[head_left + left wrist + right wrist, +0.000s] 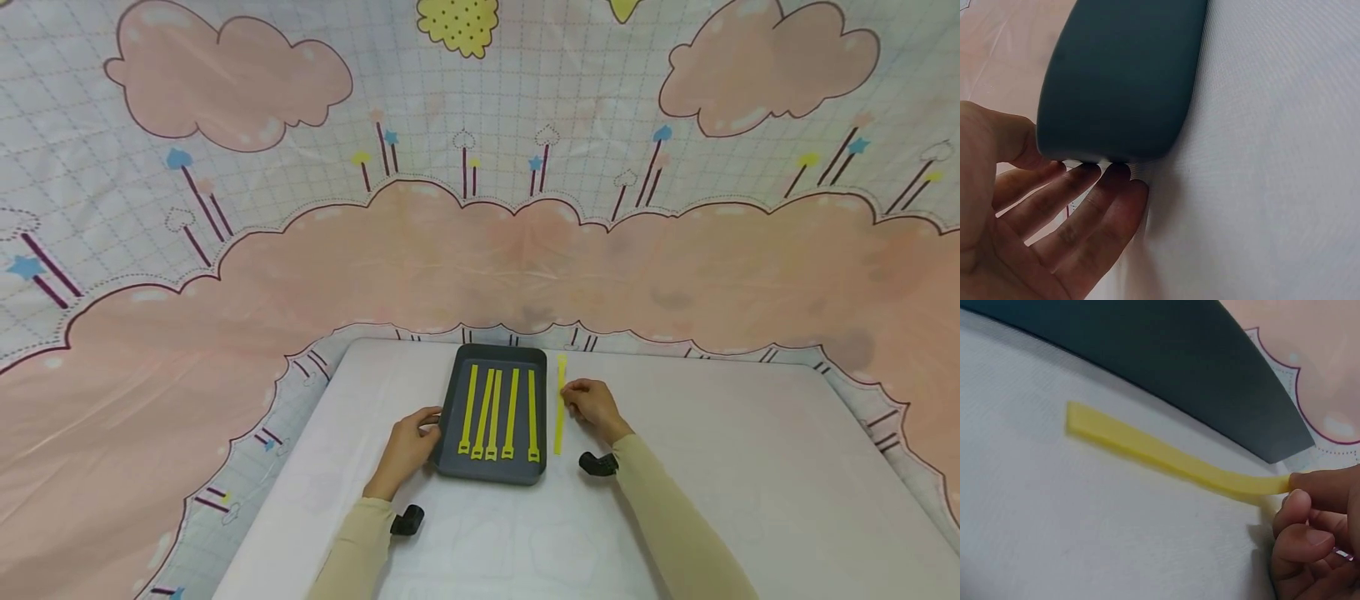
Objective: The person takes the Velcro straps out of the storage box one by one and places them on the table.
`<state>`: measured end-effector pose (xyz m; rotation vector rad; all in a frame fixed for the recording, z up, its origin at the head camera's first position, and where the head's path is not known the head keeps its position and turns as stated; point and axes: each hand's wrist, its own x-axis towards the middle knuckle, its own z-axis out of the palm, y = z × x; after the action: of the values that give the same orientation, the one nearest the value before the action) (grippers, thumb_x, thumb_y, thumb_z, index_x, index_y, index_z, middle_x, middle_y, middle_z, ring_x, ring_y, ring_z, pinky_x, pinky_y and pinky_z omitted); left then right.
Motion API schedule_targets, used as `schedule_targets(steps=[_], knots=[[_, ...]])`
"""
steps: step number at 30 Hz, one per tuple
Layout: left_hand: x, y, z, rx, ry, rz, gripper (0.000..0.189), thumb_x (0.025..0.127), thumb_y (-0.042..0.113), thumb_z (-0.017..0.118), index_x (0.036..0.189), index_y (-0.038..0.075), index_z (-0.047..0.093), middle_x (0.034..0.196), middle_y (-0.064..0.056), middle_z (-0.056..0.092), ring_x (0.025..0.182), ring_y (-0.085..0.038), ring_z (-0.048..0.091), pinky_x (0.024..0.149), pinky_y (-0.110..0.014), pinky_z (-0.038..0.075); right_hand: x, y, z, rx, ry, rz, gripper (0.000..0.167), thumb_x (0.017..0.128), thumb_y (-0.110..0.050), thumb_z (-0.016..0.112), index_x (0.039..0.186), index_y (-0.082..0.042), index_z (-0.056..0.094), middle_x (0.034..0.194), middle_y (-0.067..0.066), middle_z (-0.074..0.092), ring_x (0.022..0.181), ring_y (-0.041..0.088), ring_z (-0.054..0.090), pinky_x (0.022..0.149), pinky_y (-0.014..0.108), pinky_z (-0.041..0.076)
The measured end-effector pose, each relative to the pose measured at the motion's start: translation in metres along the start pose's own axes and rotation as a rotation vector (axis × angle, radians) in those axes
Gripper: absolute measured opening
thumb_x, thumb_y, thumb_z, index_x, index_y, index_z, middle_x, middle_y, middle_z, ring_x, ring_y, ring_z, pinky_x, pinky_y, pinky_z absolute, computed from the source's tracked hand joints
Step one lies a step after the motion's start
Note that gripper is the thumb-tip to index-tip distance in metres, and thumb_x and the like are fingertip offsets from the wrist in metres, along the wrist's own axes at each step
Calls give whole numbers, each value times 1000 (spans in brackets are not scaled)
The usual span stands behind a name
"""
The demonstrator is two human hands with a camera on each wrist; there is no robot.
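A dark grey rectangular tray (491,477) stands on the white table, with several yellow hook-and-loop cable ties (512,417) laid lengthwise in it, their slotted heads toward me. My left hand (408,446) touches the tray's left side; in the left wrist view the fingers (1094,228) are nearly straight, their tips against the tray wall (1119,94). To the right of the tray, my right hand (595,406) pinches another yellow cable tie (1147,447) between thumb and index finger. This tie runs roughly parallel to the tray's right side, its far part hidden by the hand in the right wrist view.
White table surface (750,467) spreads to both sides and in front of the tray. Behind it hangs a patterned cloth (525,258) in pink and white. Black camera mounts (597,464) sit at both wrists, close above the table.
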<state>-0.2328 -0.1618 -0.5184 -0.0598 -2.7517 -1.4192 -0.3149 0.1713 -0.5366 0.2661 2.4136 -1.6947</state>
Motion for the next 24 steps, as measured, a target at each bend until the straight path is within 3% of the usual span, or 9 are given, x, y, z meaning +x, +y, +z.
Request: schedule_targets(steps=[14,24], knots=[[1,-3,1,16,2,2,38,90,6,57,127,6,65,115,-19,71,86,-24,72,64,-28,53,3,-4,-2,-35,-2,52,27,96,-17,60,112,3,67,63,-2,57,53,8,50,51,21,41],[2,-5,1,13,6,14,38,90,6,57,127,5,65,115,-20,71,88,-26,72,67,-31,54,-4,-8,-3,-13,-7,61,28,100,-21,56,116,0,64,80,3,60,63,11,54,57,23,45]])
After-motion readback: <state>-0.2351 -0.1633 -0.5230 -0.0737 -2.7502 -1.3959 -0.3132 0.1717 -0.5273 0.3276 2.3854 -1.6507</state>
